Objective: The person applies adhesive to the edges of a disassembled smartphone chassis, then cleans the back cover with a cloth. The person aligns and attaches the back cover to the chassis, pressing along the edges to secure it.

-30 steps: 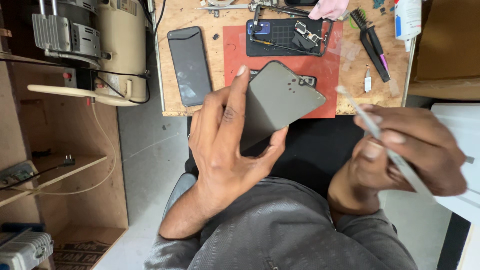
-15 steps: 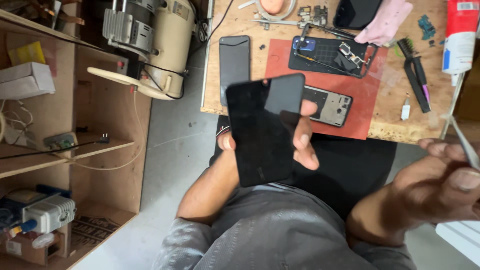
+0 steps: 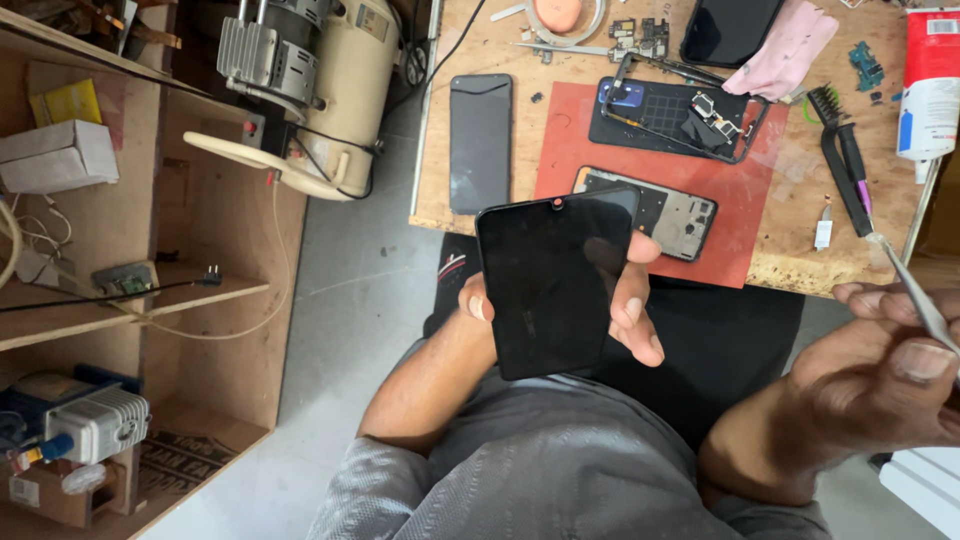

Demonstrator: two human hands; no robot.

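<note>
- Our left hand (image 3: 560, 300) has its grip closed around a black phone screen (image 3: 555, 285), mid-frame, below the tabletop (image 3: 500, 225).
- Our right hand (image 3: 880, 380), lower right, pinches metal tweezers (image 3: 915, 295).

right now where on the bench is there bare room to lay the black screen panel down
Bare wood shows left of the dark phone, along the bench edge. A bare strip of red mat lies between that phone and the opened frame. The top and right are crowded with parts, a pink cloth and a brush.
</note>
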